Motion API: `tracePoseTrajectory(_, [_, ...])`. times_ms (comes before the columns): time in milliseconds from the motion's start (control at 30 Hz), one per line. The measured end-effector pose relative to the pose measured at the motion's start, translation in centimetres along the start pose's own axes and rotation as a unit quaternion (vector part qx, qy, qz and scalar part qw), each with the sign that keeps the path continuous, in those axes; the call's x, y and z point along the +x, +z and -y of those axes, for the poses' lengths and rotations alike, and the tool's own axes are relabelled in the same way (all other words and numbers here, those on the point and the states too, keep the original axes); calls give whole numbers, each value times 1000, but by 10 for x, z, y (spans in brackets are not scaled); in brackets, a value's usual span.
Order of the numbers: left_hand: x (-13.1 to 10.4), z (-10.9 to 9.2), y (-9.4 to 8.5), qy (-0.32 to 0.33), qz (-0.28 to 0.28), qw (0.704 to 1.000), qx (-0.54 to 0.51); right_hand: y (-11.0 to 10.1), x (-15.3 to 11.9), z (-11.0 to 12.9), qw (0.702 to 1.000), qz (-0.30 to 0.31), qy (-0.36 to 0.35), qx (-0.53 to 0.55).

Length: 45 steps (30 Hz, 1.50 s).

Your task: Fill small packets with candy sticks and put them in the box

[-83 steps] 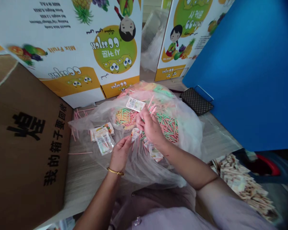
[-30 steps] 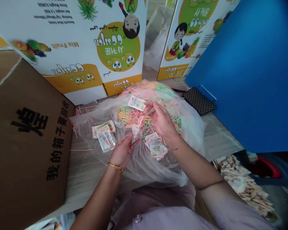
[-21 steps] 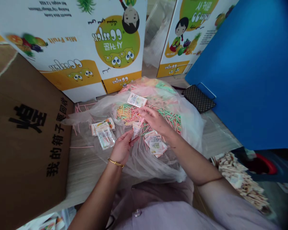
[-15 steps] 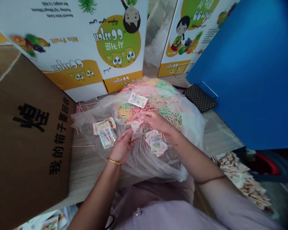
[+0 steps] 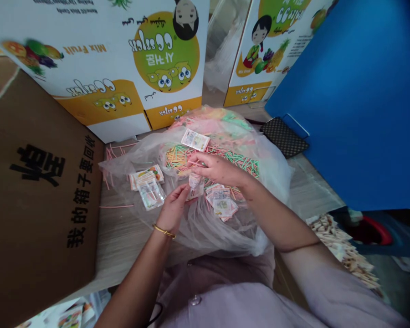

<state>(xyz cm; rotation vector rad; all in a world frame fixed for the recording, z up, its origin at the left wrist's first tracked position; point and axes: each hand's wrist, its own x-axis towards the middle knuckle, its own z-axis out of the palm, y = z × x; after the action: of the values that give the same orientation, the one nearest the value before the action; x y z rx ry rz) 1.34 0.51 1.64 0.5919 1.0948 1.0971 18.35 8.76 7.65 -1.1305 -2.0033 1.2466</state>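
My left hand (image 5: pixel 173 205), with a gold bangle at the wrist, pinches a small clear packet (image 5: pixel 194 186) with a printed label. Just above it, my right hand (image 5: pixel 218 169) has its fingers together round thin pink sticks at the packet's upper end. Both hands are over a large clear plastic bag (image 5: pixel 273 182) full of pink, green and yellow sticks (image 5: pixel 242 166). One packet (image 5: pixel 195 140) lies on the sticks behind my right hand. Several packets (image 5: pixel 149 190) are stacked left of my left hand, and more packets (image 5: pixel 222 203) lie below my right wrist.
A brown carton (image 5: pixel 44 182) stands at the left, printed white cartons (image 5: pixel 99 68) at the back, and a blue panel (image 5: pixel 355 114) at the right. A dark checked pouch (image 5: pixel 284 137) lies beside the bag. Loose pink sticks lie on the table (image 5: pixel 119 232) near the brown carton.
My right hand's fingers have drawn together around sticks and shifted slightly up from the packet. My left hand still holds the packet. The whole view has shifted a little.
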Motion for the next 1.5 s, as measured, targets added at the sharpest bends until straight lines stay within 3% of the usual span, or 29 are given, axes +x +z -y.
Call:
tracePoseTrajectory(167, [-5, -3, 1, -10, 44, 999, 28, -21, 10, -2, 1000, -8, -5, -25])
tracePoseTrajectory(300, [-6, -4, 3, -2, 85, 994, 71, -34, 21, -2, 993, 117, -32, -15])
tracePoseTrajectory(367, [-5, -2, 4, -2, 98, 992, 81, -31, 26, -4, 990, 136, -30, -23])
tracePoseTrajectory(533, [-4, 2, 4, -27, 82, 994, 65, -19, 29, -14, 999, 35, -11, -35])
tracePoseTrajectory(667, [-5, -4, -1, -29, 60, 996, 54, -22, 17, -18, 996, 88, -21, 19])
tracePoseTrajectory(767, [-4, -5, -2, -31, 49, 998, 27, -21, 7, -19, 996, 85, -16, 25])
tracePoseTrajectory(900, [-3, -1, -1, -39, 61, 997, 6, -14, 3, -20, 1000, 18, 11, 22])
tracePoseTrajectory(1133, [-5, -2, -4, -49, 54, 997, 8, -22, 5, -21, 975, -112, 52, 184])
tracePoseTrajectory(1233, [-3, -3, -9, -43, 24, 999, -10, -26, 3, -26, 963, -138, 50, 227])
tracePoseTrajectory(1400, [0, -12, -9, -30, -44, 997, -52, -25, -2, -38, 975, -96, 81, 185])
tracePoseTrajectory(1500, [1, -21, -6, -31, -99, 992, -68, -25, 0, -41, 976, -175, 64, 114])
